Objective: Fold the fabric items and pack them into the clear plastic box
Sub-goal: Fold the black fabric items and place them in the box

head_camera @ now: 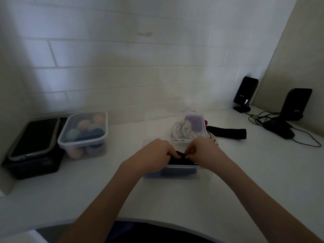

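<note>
You are pressing a dark fabric (pixel 181 159) into the clear box (pixel 180 168) at centre frame.

Your left hand (pixel 157 154) and right hand (pixel 203 149) are both pinching it; letting go early risks it springing up and unfolding over the rim.

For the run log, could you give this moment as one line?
hands: left, right pressing black cloth | into: box | loose: black band

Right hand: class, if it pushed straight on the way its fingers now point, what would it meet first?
The right hand points down-left; it already touches the black fabric in the clear box, then probably the left hand.
</note>
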### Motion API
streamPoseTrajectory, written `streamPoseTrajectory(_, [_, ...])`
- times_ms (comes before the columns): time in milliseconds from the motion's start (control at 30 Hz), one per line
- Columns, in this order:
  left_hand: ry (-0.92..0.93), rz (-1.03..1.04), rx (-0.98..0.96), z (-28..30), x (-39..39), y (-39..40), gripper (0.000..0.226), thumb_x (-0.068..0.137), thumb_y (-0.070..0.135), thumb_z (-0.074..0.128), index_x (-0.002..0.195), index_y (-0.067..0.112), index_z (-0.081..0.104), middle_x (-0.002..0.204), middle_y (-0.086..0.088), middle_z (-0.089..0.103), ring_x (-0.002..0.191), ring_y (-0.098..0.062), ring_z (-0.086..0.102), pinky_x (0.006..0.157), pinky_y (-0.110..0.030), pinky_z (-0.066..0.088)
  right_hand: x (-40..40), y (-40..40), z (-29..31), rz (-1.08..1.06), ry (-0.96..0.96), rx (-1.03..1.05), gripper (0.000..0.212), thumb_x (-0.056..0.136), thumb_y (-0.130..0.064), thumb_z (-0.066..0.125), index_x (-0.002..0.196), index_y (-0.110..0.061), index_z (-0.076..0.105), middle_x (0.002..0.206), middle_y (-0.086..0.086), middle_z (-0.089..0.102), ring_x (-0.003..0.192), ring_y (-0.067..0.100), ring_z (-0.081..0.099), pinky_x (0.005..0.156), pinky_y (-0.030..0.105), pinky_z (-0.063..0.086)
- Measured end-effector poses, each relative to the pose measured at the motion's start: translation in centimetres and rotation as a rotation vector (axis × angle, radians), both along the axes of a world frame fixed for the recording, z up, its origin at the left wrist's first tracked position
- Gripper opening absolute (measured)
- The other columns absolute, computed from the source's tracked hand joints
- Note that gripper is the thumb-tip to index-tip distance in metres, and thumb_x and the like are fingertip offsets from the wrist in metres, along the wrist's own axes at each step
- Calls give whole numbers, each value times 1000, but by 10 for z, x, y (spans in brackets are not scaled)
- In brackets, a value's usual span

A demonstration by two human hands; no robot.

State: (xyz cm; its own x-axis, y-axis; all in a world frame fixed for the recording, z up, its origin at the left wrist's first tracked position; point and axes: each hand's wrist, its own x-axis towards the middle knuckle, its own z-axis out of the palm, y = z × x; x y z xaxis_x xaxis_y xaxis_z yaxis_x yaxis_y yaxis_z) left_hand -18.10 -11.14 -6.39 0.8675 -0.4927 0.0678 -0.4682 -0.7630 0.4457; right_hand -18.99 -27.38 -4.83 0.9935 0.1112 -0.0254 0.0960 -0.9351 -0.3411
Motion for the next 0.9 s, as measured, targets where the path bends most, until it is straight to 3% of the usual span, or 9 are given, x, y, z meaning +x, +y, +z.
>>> streamPoseTrajectory(200, [13,-49,35,-3,5,-1,45,82,-1,42,111,20,69,120,-6,65,107,-22,58,97,-35,43,1,-12,11,198,164,-56,32,81,-19,69,113,-21,69,98,2,73,85,15,64,73,20,47])
streamPoseTrajectory(333, [3,-103,72,-1,3,-2,43,85,-2,41,117,15,66,129,-4,59,117,-20,52,104,-30,36,5,-6,10,238,181,-170,43,79,-29,72,121,-25,62,70,-13,50,67,12,54,55,17,41])
streamPoseTrajectory(400, [3,-124,84,-1,3,-3,42,87,-2,41,118,13,64,135,-2,54,122,-19,48,107,-29,33,9,-4,9,228,219,-167,47,79,-26,72,125,-26,59,70,-11,48,57,9,56,57,21,50])
streamPoseTrajectory(500, [26,-112,108,-3,5,-3,42,87,1,41,118,17,64,129,-5,59,117,-22,52,102,-32,38,11,-2,10,245,252,-203,57,74,-32,77,127,-25,57,71,-6,53,55,12,56,63,29,54])
streamPoseTrajectory(633, [39,-57,152,0,5,-6,37,90,6,41,116,18,64,117,-12,62,107,-24,52,90,-29,37,11,2,10,297,201,-292,55,76,-34,74,127,-24,58,79,-1,53,78,16,49,71,25,39])
streamPoseTrajectory(900, [50,-19,114,-2,9,-9,34,85,8,43,103,19,69,114,-9,66,103,-24,57,94,-37,44,20,-2,3,346,196,-326,48,68,-47,76,110,-23,70,68,-1,57,69,20,54,70,31,49])
